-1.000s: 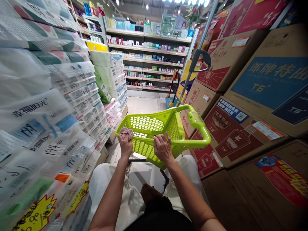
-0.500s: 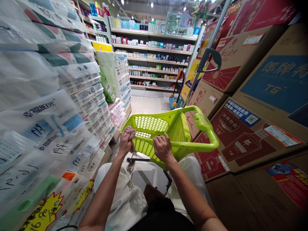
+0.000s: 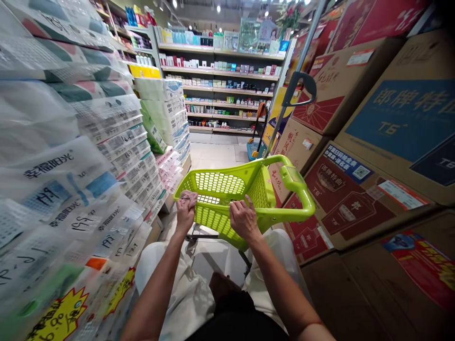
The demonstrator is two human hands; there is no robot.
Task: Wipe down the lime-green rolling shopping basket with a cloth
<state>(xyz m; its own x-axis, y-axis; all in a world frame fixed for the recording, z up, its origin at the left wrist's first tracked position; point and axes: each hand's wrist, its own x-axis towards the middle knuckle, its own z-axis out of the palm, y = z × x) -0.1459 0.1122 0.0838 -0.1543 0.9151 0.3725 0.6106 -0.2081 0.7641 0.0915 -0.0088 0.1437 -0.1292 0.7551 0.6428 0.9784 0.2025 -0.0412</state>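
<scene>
Here, mid-frame, the left hand (image 3: 185,217) clutches pink cloth (image 3: 189,197) against a green cart (image 3: 262,188); the right hand (image 3: 244,219) curls fingers (image 3: 235,207) over its rim (image 3: 213,206).

"What can you read on your left?"
"Plastic-wrapped packs (image 3: 53,166) beside me carry the printed name 幸福阳光, with 199 and 197 handwritten in black. Lower down, a yellow starburst sign (image 3: 60,313) bears handwritten figures that look like 6.90, partly cut off."
"And on your right?"
"A blue-panelled carton (image 3: 401,118) reads 郎牌特曲 and T6. Beneath it, a dark red carton (image 3: 320,208) repeats both, plus one large 郎 on a bottle drawing (image 3: 355,210)."
</scene>
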